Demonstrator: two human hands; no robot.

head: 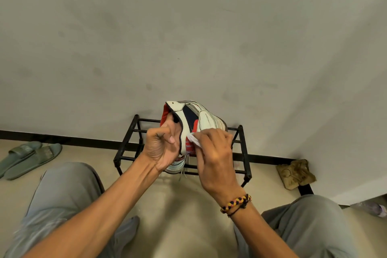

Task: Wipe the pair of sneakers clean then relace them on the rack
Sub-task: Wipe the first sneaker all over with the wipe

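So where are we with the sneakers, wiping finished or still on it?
Still wiping. The left hand grips one sneaker by its collar above the rack, while the right hand presses a white cloth to its side. The second sneaker lies on the rack, laces loose. Nothing clearly looks finished; relacing both remains.

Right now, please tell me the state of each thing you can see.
White, navy and red sneaker: held up, being wiped.
White cloth: pinched, against that sneaker.
Left hand: grips sneaker's collar.
Right hand: pinches cloth.
Second sneaker: on rack, lace hanging.
Black metal rack: standing by wall.
Green slides: on floor.
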